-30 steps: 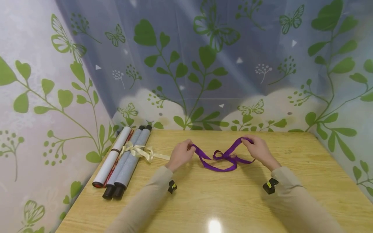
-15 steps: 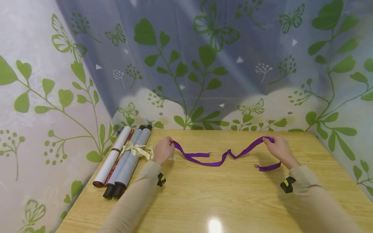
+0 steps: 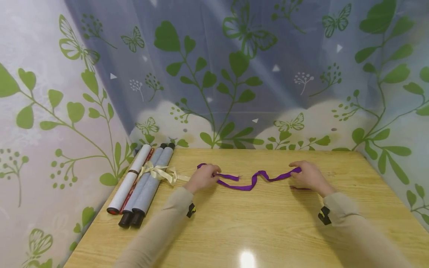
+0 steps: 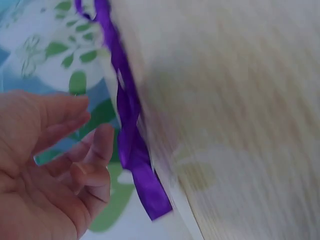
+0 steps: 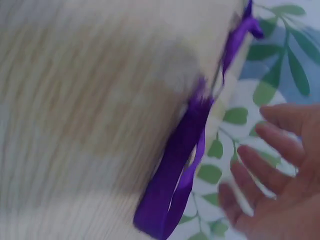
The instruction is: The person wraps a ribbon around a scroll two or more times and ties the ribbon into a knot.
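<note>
A purple ribbon (image 3: 244,187) lies in a wavy line along the wooden table, its two ends folded back and frayed. My left hand (image 3: 203,178) hovers over the ribbon's left part and hides some of it. In the left wrist view the fingers are loosely bent and apart from the ribbon (image 4: 131,120). Over the right part is my right hand (image 3: 311,176). The right wrist view shows its fingers spread, with the ribbon (image 5: 170,175) beside them and nothing held.
At the table's left side, two grey scrolls (image 3: 154,186) lie tied with a cream ribbon bow (image 3: 157,172). Beside them are a white scroll (image 3: 129,182) and a thin red item (image 3: 129,197). A leaf-patterned curtain (image 3: 214,74) stands behind the wooden table (image 3: 234,230).
The loose knot or loop in the purple ribbon came undone as my hands pulled apart. Both hands then let go of it and moved slightly inward, leaving it on the table.
</note>
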Available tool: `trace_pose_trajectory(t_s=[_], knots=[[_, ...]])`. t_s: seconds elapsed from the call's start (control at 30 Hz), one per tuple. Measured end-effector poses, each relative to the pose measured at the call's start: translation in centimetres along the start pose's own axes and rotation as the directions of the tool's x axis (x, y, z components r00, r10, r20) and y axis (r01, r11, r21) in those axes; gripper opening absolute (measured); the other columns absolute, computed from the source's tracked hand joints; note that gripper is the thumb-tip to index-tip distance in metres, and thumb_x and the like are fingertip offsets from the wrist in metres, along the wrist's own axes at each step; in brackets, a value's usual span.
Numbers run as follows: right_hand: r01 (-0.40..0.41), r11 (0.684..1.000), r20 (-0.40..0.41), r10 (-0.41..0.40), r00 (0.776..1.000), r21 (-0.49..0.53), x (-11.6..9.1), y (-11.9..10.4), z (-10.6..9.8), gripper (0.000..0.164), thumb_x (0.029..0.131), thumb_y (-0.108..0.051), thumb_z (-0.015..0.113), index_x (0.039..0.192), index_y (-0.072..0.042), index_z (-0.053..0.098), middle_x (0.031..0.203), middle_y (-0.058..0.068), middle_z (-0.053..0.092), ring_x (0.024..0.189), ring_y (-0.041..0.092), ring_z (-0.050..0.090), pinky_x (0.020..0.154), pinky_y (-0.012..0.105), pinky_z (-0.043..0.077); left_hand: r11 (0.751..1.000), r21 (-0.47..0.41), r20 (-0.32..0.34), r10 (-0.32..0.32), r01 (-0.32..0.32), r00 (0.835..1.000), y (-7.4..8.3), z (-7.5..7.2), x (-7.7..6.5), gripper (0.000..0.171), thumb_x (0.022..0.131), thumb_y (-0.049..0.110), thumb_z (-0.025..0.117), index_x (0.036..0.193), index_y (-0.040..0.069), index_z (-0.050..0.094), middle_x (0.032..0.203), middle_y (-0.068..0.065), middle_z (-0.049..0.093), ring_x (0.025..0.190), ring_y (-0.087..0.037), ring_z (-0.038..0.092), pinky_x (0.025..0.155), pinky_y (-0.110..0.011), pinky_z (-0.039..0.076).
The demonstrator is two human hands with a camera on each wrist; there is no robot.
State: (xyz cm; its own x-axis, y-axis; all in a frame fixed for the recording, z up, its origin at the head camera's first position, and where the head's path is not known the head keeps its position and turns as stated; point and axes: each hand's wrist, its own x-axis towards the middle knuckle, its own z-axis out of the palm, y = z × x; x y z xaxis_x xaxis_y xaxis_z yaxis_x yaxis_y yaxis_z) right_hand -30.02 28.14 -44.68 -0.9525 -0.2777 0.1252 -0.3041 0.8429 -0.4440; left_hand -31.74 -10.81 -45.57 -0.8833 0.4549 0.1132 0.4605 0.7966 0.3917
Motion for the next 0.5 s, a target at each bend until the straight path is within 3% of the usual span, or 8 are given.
trace_pose_trajectory(t_s=[0.07, 0.13, 0.23, 0.3, 0.4, 0.5], knots=[[0.056, 0.998, 0.076, -0.055, 0.996, -0.005, 0.1, -0.6, 0.7, 0.054, 0.091, -0.018, 0.068, 0.135, 0.007, 0.052, 0.136, 0.037, 0.048, 0.103, 0.041, 0.059, 0.083, 0.052, 0.049, 0.997, 0.054, 0.067, 0.050, -0.054, 0.997, 0.5, 0.6, 0.1, 0.029, 0.093, 0.010, 0.064, 0.121, 0.002, 0.066, 0.112, -0.013, 0.068, 0.101, -0.026, 0.066, 0.087, -0.039, 0.055], [0.087, 0.996, 0.183, -0.089, 0.979, 0.018, 0.0, -1.1, 1.2, 0.069, 0.089, -0.022, 0.072, 0.144, 0.007, 0.041, 0.144, 0.040, 0.035, 0.116, 0.050, 0.052, 0.089, 0.058, 0.048, 0.990, 0.122, 0.112, 0.059, -0.073, 0.992, 0.9, 1.1, 0.1, 0.034, 0.092, 0.011, 0.066, 0.125, 0.006, 0.064, 0.115, -0.012, 0.066, 0.100, -0.024, 0.065, 0.086, -0.037, 0.055], [0.112, 0.993, 0.288, -0.118, 0.950, 0.038, 0.0, -1.4, 1.8, 0.082, 0.087, -0.020, 0.075, 0.149, 0.007, 0.029, 0.146, 0.043, 0.023, 0.107, 0.048, 0.056, 0.087, 0.057, 0.050, 0.975, 0.211, 0.145, 0.033, -0.063, 0.989, 1.1, 1.5, -0.1, 0.035, 0.089, 0.012, 0.068, 0.124, 0.011, 0.065, 0.111, -0.008, 0.063, 0.094, -0.021, 0.063, 0.082, -0.035, 0.055], [0.131, 0.991, 0.283, -0.135, 0.949, 0.033, 0.0, -1.3, 2.0, 0.074, 0.086, -0.013, 0.074, 0.145, 0.008, 0.036, 0.142, 0.041, 0.033, 0.103, 0.043, 0.057, 0.085, 0.054, 0.050, 0.970, 0.237, 0.133, 0.024, -0.055, 0.991, 1.1, 1.7, -0.2, 0.028, 0.088, 0.010, 0.069, 0.116, 0.011, 0.068, 0.104, -0.007, 0.063, 0.090, -0.021, 0.063, 0.079, -0.036, 0.055], [0.155, 0.988, 0.211, -0.154, 0.965, 0.013, 0.2, -0.8, 2.3, 0.047, 0.084, -0.002, 0.072, 0.128, 0.008, 0.057, 0.117, 0.030, 0.060, 0.091, 0.035, 0.061, 0.078, 0.048, 0.052, 0.967, 0.250, 0.090, 0.023, -0.045, 0.996, 0.7, 1.8, -0.2, 0.016, 0.085, 0.004, 0.069, 0.100, 0.009, 0.070, 0.095, -0.008, 0.064, 0.088, -0.022, 0.062, 0.079, -0.037, 0.055], [0.131, 0.991, 0.153, -0.128, 0.980, -0.011, 0.2, -0.2, 2.5, 0.022, 0.085, 0.002, 0.069, 0.107, 0.004, 0.068, 0.093, 0.016, 0.069, 0.084, 0.029, 0.064, 0.073, 0.043, 0.054, 0.972, 0.235, 0.046, 0.019, -0.029, 0.999, 0.1, 1.7, -0.2, 0.007, 0.082, 0.001, 0.068, 0.084, 0.008, 0.067, 0.085, -0.006, 0.064, 0.082, -0.022, 0.061, 0.074, -0.036, 0.053]])
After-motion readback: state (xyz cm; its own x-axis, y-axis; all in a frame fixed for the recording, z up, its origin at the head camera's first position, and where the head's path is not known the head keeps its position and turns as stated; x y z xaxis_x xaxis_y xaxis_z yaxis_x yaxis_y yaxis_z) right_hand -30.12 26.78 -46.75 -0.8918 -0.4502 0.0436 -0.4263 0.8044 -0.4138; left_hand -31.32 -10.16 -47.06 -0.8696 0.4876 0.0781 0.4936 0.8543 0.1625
